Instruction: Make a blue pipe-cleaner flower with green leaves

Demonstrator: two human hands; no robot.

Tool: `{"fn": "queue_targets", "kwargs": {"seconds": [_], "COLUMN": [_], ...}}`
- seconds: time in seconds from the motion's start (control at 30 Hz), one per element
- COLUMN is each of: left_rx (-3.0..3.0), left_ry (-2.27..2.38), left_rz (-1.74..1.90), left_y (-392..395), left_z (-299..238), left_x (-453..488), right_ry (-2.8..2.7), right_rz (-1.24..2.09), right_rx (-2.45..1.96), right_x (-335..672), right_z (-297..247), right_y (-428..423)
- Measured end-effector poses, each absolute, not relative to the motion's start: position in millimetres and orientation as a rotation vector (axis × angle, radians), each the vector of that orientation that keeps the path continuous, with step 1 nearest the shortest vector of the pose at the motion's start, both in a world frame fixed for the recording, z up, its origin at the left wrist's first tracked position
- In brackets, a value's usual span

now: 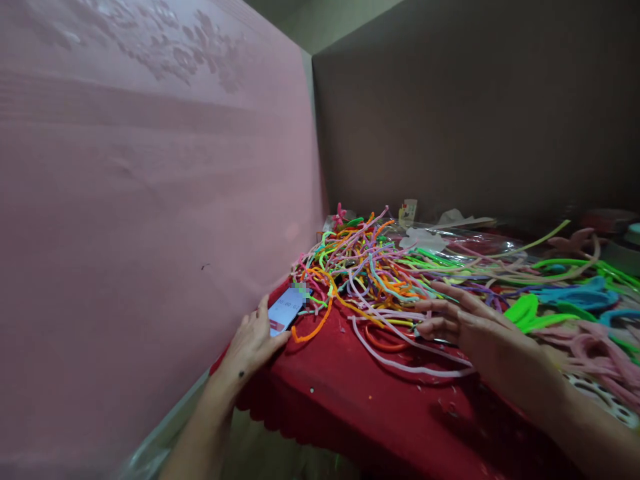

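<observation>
My left hand rests on the near left corner of the table, fingers around the lower end of a lit phone that lies flat by the pink wall. My right hand hovers over the table's middle with its fingers stretched out and loosely curled, tips touching the near edge of a tangled pile of colourful pipe cleaners. An orange ring and a long pale pink strand lie just under that hand on the red tablecloth.
A pink patterned wall stands close on the left and a dark wall behind. Bent green, blue and pink pipe-cleaner shapes and clear plastic bags cover the right side. The table's scalloped front edge is near me.
</observation>
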State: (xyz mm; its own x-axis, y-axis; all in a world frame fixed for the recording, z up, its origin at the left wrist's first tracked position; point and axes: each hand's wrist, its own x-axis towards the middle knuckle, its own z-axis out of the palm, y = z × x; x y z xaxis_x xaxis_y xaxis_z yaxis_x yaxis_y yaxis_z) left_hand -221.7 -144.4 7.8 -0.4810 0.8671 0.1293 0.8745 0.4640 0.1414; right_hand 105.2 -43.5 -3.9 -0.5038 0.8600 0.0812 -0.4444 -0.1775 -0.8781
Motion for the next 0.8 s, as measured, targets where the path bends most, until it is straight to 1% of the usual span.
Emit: {"fn": "queue_targets", "kwargs": {"seconds": [0.33, 0.5, 0.57, 0.63, 0.8], "left_rx": [-1.580, -1.628, -1.624, -1.656, -1.708], "left_ry": [-2.611, -2.584, -2.582, -2.594, -2.647], "left_rz": [-0.326, -0.250, -0.313, -0.500, -0.697], "left_y": [-144, -139, -126, -106, -52], "left_z": [-9, 1, 10, 20, 33], "left_x": [-233, -229, -229, -231, -239], "right_ry": [-1.139, -1.125, -1.126, -1.139, -1.165], "right_rz": [1.797, 1.812, 1.811, 1.805, 1.799], "right_rx": [-0.623, -0.624, -0.629, -0.626, -0.585], "right_x": [103, 103, 103, 103, 104], "right_z": [-5, -5, -5, -3, -2], "right_y": [-44, -45, -45, -46, -46]}}
